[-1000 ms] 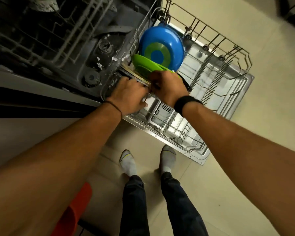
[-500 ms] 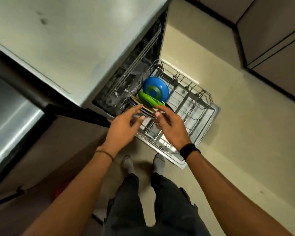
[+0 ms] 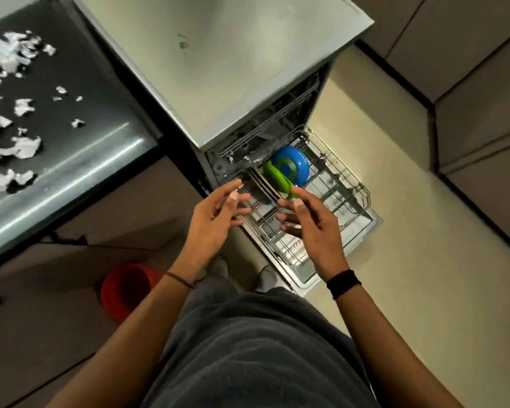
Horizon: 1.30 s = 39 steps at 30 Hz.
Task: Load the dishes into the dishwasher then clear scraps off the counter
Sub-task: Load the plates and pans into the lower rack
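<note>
Head view, looking straight down: a person stands at an open dishwasher whose wire lower rack is pulled out over the pale floor. Dishes stand on edge at the rack's far left end. A glossy blue plate with a green ring and blue centre faces right, a bright green plate leans just beside it on its left, and two or three thin dark plates are slotted left of that. The rest of the rack holds bare tines. The left hand and right hand hover over the rack's near end, palms turned toward each other, fingers spread and loose, neither holding anything. The right index fingertip overlaps the green plate's near edge, and whether it touches cannot be told. A black wristband circles the right wrist, a thin cord bracelet the left. Far left, torn white scraps litter a dark counter, cut off by the frame edge. A red bucket sits on the floor below the counter. The dishwasher's interior is dark and blurred, with only upper-rack wires faintly visible, and the person's feet are largely hidden by the hands and clothing.
</note>
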### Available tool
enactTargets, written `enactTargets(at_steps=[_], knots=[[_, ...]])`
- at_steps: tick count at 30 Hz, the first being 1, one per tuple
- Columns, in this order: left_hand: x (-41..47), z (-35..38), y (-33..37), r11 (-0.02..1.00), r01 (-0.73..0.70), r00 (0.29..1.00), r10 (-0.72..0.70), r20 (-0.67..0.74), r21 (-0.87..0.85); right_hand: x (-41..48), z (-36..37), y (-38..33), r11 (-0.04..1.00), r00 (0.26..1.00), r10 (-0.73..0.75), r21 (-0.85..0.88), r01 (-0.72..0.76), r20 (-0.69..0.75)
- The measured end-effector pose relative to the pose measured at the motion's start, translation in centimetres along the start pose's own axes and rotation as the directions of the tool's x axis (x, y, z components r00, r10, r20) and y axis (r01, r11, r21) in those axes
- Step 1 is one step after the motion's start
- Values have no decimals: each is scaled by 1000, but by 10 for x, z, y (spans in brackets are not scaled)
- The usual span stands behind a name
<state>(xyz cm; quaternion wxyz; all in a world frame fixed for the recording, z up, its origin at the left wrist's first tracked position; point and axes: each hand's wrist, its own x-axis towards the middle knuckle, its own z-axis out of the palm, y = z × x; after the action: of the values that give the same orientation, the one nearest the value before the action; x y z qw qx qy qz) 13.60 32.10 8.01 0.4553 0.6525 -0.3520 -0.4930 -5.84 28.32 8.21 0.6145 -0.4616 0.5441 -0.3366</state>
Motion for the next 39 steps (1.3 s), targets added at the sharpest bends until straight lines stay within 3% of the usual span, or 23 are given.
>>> enactTargets(at_steps=[10,19,28,35,39], knots=[[-28,-91,-2,991,-43,953,2,-303,-129,29,91,-37,993,955,-82,-56,102,286],[-104,-258,-26,949,-186,773,-19,-634,-255,-2,294,-48,985,804,-101,-52,162,586],[-204,-391,-59,934,-259,474,-99,-875,-246,-71,477,-43,965,530,-63,-84,248,846],[-241,-414,-83,921,-276,235,-211,-949,-273,-101,560,-36,930,282,5,-108,350,960],[-246,-420,-83,914,-302,107,-252,-962,-273,-113,595,-30,908,101,23,-63,414,995]])
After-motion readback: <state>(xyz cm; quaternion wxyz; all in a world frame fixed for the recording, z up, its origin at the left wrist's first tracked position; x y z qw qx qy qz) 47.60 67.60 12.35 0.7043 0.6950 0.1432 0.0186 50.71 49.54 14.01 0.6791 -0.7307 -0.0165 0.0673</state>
